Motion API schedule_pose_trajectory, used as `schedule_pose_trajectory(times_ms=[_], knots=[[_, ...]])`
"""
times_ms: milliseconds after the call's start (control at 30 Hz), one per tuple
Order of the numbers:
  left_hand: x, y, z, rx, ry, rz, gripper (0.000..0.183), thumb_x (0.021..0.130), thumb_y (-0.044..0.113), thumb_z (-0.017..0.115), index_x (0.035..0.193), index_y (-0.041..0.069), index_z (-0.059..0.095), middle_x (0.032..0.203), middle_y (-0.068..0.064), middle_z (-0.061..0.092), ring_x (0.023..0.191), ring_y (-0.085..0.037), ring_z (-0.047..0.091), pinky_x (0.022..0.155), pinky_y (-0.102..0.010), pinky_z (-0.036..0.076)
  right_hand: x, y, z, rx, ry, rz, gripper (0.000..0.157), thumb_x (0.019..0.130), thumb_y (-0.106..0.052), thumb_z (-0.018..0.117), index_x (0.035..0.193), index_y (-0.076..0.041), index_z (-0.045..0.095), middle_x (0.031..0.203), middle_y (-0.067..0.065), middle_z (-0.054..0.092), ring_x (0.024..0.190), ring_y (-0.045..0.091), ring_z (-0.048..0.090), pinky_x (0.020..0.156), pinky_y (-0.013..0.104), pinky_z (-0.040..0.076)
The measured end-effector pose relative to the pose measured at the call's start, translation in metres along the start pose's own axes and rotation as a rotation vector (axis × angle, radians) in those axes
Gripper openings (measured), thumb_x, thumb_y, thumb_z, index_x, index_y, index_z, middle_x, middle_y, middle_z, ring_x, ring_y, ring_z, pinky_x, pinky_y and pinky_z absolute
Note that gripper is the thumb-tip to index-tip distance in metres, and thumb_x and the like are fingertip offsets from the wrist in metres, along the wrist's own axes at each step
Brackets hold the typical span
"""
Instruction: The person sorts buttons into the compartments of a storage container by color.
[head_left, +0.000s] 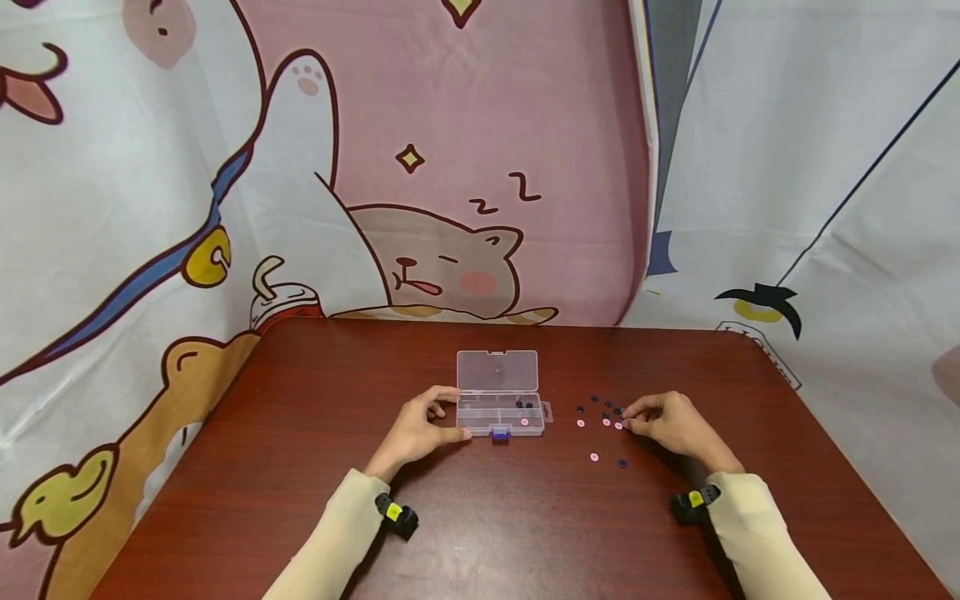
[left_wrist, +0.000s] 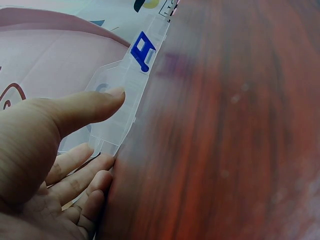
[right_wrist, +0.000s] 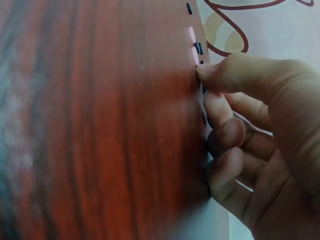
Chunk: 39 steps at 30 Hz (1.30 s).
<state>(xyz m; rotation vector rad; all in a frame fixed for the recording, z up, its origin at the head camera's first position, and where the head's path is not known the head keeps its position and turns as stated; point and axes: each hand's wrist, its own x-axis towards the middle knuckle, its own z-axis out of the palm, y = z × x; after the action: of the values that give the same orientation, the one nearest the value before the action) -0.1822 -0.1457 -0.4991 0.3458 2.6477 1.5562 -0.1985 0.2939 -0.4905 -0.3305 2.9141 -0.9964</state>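
We have a dark wood-grain table (head_left: 525, 525) before us. Nearest on it, a loose pink disc (head_left: 595, 457) and a loose dark disc (head_left: 622, 463) lie side by side, apart from the cluster behind them.

Our right hand (head_left: 675, 423) reaches that cluster, thumb and forefinger drawn together beside its rightmost pieces; we cannot tell whether they pinch one. For discs this thin, we would do best to come in low, take one by its edge and leave its neighbours undisturbed.

Our left hand (head_left: 416, 425) grips the left end of the clear box (head_left: 517, 432), thumb at the front corner, forefinger further back. That hold should brace it; we should press lightly, as it looks light enough to slide.

The box stands left of the cluster, its blue latch (head_left: 500, 436) hanging in front. A front-row compartment towards the right holds a pink piece (head_left: 525, 422); behind it, the back row has dark pieces (head_left: 519, 404). Beyond rises the lid (head_left: 497, 371), swung back, then a pink cartoon backdrop (head_left: 570, 167).
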Motion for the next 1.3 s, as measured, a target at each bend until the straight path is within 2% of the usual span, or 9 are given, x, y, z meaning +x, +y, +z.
schedule_pose_trajectory(times_ms=[500,833,1100,1300], knots=[[-0.0011,0.0014,-0.0012,0.000,-0.001,-0.008,0.065,0.074,0.024,0.093,0.132,0.017,0.065,0.128,-0.003,0.069,0.099,-0.019,0.057,0.088,-0.036,0.047,0.0019,-0.0009,0.0016,-0.007,-0.007,0.030,0.004,0.089,-0.016,0.078,0.086,-0.013,0.079,0.076,-0.001,0.069,0.066,0.009,0.054,0.059,0.023,0.044],[-0.0005,0.0007,-0.0010,0.002,0.000,-0.001,0.064,0.074,0.024,0.093,0.131,0.016,0.065,0.128,-0.004,0.069,0.099,-0.019,0.057,0.088,-0.036,0.047,0.0023,-0.0009,0.0017,0.008,0.000,0.015,0.004,0.087,-0.013,0.079,0.083,-0.013,0.079,0.074,-0.003,0.069,0.065,0.005,0.054,0.059,0.022,0.045],[0.0004,0.0006,-0.0007,0.005,0.000,0.007,0.064,0.074,0.025,0.093,0.131,0.016,0.065,0.128,-0.003,0.069,0.099,-0.021,0.058,0.087,-0.036,0.047,0.0004,0.0002,-0.0009,0.010,-0.014,0.002,0.005,0.089,-0.017,0.078,0.086,-0.013,0.079,0.077,-0.002,0.071,0.067,0.006,0.055,0.061,0.022,0.045],[0.0010,-0.0013,0.0000,0.008,0.004,0.015,0.064,0.074,0.023,0.094,0.131,0.015,0.065,0.127,-0.004,0.070,0.098,-0.021,0.058,0.087,-0.035,0.047,-0.0001,0.0010,-0.0025,0.025,-0.031,0.026,0.007,0.092,-0.019,0.077,0.088,-0.014,0.079,0.080,-0.001,0.072,0.070,0.008,0.057,0.064,0.023,0.047]])
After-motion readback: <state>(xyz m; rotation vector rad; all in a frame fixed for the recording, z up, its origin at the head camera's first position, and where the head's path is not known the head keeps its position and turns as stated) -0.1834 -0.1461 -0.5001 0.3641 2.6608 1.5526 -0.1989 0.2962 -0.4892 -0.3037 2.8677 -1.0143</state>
